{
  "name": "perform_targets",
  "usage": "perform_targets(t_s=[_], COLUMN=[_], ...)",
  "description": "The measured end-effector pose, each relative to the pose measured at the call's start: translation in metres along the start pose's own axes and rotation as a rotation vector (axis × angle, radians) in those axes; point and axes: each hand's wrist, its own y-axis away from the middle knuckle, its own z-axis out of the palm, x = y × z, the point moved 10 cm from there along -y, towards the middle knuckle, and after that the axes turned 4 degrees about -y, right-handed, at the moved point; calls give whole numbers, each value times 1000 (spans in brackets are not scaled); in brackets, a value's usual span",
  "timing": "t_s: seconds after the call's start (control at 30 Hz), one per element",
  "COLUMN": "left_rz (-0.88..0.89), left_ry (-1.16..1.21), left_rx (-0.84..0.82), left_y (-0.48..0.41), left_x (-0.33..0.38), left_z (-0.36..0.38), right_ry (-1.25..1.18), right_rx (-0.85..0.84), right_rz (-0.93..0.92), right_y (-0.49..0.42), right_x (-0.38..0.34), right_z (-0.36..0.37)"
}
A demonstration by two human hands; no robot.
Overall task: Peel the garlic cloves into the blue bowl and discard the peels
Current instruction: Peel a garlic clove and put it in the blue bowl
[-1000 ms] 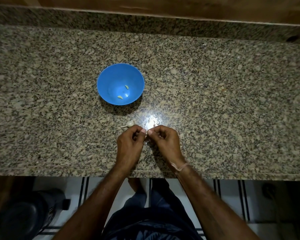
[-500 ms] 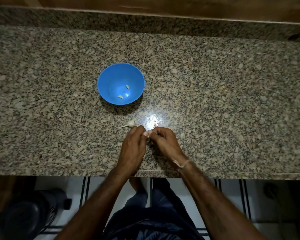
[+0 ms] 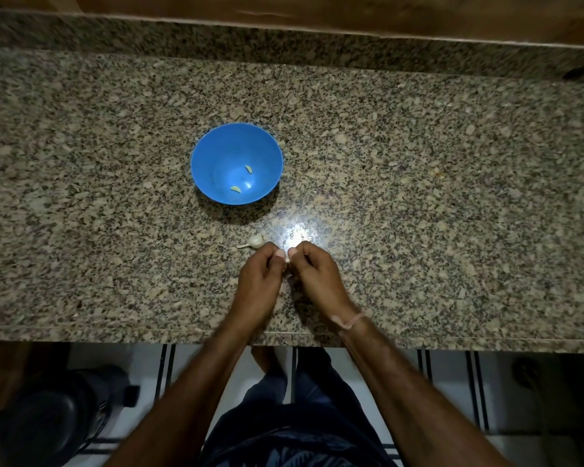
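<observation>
Where white-tiled floor (image 3: 452, 382) meets speckled granite countertop (image 3: 452, 197), a round blue plastic bowl (image 3: 216, 143) is set, two peeled cloves (image 3: 235, 189) inside; white garlic piece (image 3: 255, 241) nearer; pale clove (image 3: 287, 259) is pinched by left hand (image 3: 260, 281) and right hand (image 3: 317, 278).

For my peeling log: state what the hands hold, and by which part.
Both the left hand and right hand pinch one small garlic clove at their fingertips, one on each side; mostly hidden.
</observation>
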Motion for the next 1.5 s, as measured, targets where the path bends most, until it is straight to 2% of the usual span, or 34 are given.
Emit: perform_targets(t_s=[0.03,0.1,0.17,0.23,0.27,0.3,0.33,0.47,0.63,0.87,1.03,1.27,1.5], left_rz=[127,198,3,-329,-433,-461,-435,-207,-63,-42,-52,-67,-45], left_ry=[-123,-217,-36,319,429,452,427,77,-139,-163,-129,-60,-128], left_rx=[47,77,2,-113,-147,-151,-124,125,242,273,275,272,289], left_y=[3,5,-3,-3,0,0,-1,0,1,1,1,2,4], left_x=[12,15,-8,-35,-42,-46,-46,-28,-6,-7,-6,-9,-3], left_z=[-4,-4,0,16,22,23,21,-8,-23,-25,-25,-25,-28], right_ry=[-105,-183,-45,122,170,199,211,204,236,384,46,-110,68], right_rx=[-15,-27,-1,53,73,83,89,131,157,197,161,130,134], right_rz=[123,235,84,-118,-180,-215,-217,-158,-212,-308,-116,-1,-203], right_y=[-2,0,3,11,14,14,11,2,8,13,8,7,16], right_x=[11,23,11,-10,-16,-20,-19,-10,-12,-22,-13,-1,-22], right_z=[3,6,4,0,0,-1,-2,-11,-15,-16,-16,-12,-10])
